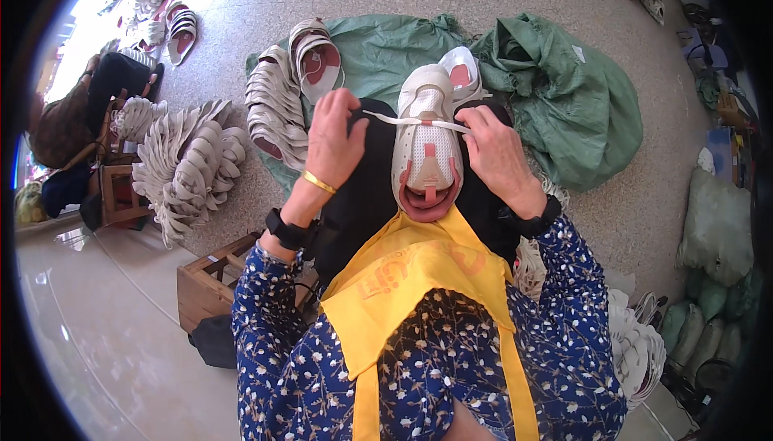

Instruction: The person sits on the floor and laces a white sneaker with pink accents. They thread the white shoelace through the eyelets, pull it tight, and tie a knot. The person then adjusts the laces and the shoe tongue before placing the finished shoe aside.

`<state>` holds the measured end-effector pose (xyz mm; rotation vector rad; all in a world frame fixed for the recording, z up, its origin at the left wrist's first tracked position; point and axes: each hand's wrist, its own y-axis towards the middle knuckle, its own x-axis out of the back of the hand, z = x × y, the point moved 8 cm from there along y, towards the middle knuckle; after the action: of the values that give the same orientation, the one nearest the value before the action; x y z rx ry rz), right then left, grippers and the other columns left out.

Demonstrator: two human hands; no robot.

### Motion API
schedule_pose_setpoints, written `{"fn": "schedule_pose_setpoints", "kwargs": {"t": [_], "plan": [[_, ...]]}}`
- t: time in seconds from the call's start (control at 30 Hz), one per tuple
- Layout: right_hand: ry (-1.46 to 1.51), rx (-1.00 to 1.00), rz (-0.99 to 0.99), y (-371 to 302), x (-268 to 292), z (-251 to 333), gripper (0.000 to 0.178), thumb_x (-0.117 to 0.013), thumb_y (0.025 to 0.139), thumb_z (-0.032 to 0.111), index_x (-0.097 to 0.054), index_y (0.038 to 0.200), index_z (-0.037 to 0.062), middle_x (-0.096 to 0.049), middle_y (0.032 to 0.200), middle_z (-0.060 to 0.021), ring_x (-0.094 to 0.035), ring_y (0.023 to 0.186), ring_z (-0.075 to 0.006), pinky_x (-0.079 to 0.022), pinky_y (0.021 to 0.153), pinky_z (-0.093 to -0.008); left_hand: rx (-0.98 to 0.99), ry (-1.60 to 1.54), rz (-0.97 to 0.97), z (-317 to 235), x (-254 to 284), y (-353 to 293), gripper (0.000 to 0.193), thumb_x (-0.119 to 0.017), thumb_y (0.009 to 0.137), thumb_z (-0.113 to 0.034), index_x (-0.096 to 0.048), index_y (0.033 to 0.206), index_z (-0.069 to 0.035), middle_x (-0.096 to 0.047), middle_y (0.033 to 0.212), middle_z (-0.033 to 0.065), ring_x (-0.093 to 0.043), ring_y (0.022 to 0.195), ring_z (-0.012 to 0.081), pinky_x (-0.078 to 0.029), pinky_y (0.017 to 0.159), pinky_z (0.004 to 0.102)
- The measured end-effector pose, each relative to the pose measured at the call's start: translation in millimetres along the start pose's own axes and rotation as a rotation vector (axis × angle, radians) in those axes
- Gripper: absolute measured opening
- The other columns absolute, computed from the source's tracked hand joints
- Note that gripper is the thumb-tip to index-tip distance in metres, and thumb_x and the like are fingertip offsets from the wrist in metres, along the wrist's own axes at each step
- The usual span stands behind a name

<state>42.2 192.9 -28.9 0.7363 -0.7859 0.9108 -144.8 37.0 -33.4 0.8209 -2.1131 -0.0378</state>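
Observation:
A white shoe upper with a pink lining stands on my lap, its toe pointing away from me. A white lace stretches across its front. My left hand pinches the lace's left end beside the shoe. On the other side, my right hand grips the lace's right end against the shoe's edge. A yellow apron covers my lap under the shoe, over blue flowered sleeves.
Stacks of white shoe uppers lie on a green sack ahead. More piles sit at the left by a wooden stool. A crumpled green bag lies at the right; another person sits at far left.

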Motion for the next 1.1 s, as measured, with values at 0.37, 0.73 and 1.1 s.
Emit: {"fn": "schedule_pose_setpoints", "kwargs": {"t": [0.37,0.73,1.1], "plan": [[0.201,-0.100,0.057,-7,2,-8,0.018,-0.065,0.090,0.001,-0.064,0.109,0.0021,-0.070,0.095,-0.0163,-0.069,0.083,-0.0379,-0.054,0.070,-0.0433,-0.247,0.118,0.150,-36,-45,9,0.015,-0.063,0.087,-0.002,-0.057,0.100,-0.004,-0.060,0.083,0.0136,-0.059,0.085,0.0369,-0.050,0.076,0.0470],[0.014,-0.203,-0.200,-39,50,-61,0.012,-0.065,0.094,0.005,-0.071,0.104,0.0015,-0.070,0.096,-0.0180,-0.068,0.088,-0.0408,-0.053,0.075,-0.0464,-0.135,0.177,0.119,-7,15,-6,0.008,-0.065,0.092,-0.003,-0.057,0.093,-0.004,-0.062,0.083,0.0162,-0.065,0.075,0.0402,-0.052,0.064,0.0460],[0.214,-0.613,-0.260,-136,60,-185,0.021,-0.061,0.097,0.003,-0.076,0.111,-0.0002,-0.075,0.083,-0.0094,-0.063,0.055,-0.0126,-0.051,0.054,-0.0290,0.227,0.539,-0.086,182,160,-79,0.011,-0.064,0.097,-0.009,-0.057,0.094,-0.002,-0.065,0.080,0.0202,-0.064,0.074,0.0413,-0.050,0.068,0.0474]]}}
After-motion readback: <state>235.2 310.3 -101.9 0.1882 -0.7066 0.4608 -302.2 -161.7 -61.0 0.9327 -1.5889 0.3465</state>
